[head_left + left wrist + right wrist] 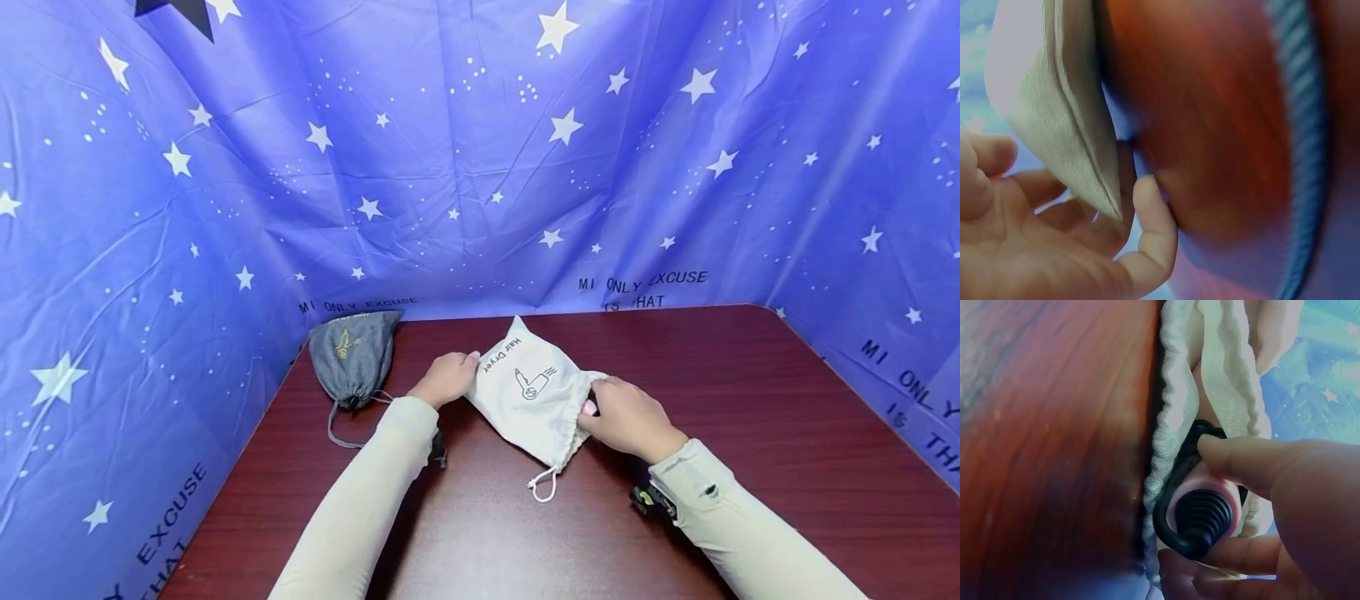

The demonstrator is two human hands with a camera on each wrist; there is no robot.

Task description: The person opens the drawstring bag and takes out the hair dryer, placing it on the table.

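Observation:
A white drawstring bag (510,417), printed "Hair Dryer" with a dryer drawing, is tilted at mid-table, its gathered mouth facing right. My left hand (446,379) holds the bag's closed end; in the left wrist view its fingers (1157,215) curl behind the fabric corner. At the mouth, my right hand (633,421) grips the pink end of a hair dryer (1232,487). The right wrist view shows its black ribbed cord sleeve (1204,515) and a loop of black cord, with the thumb pressing on top. The bag hides the rest of the dryer.
A dark grey drawstring bag (352,354) with a gold dryer print lies at the table's back left, its grey cord (333,433) trailing beside my left forearm. Blue star-patterned cloth (450,167) hangs behind and beside the dark red wooden table (750,392).

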